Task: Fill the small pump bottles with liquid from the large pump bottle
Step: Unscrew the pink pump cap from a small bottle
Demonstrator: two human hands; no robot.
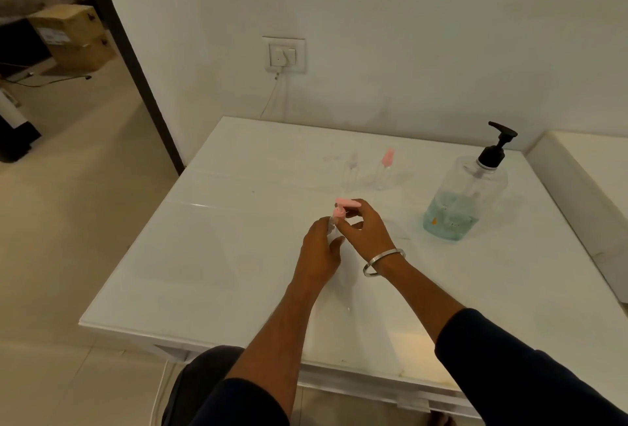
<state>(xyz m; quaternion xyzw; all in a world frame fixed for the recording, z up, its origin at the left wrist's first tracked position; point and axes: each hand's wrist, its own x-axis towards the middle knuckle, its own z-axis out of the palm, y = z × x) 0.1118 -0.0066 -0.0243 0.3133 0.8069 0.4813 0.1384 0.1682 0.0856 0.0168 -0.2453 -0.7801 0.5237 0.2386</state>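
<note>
Because the small bottle [334, 230] has to be opened before anything can go in, I have my left hand [319, 250] wrapped around its clear body to keep it from turning, while my right hand [365, 230] pinches the pink pump top [346, 204] between fingertips and thumb, placed, as I judge it, for unscrewing. Both hands are closed on that one bottle, which sits just above the white table [204, 255], well to the left of the large pump bottle [467, 194] and nearer me. The large pump bottle stands upright, untouched, its black nozzle facing left and blue liquid filling only its lower part (enough, I would guess, for the job). Two more small bottles [368, 171] wait to its left, farther back, one with a pink cap; the other's top looks clear, though it is too faint to tell.
</note>
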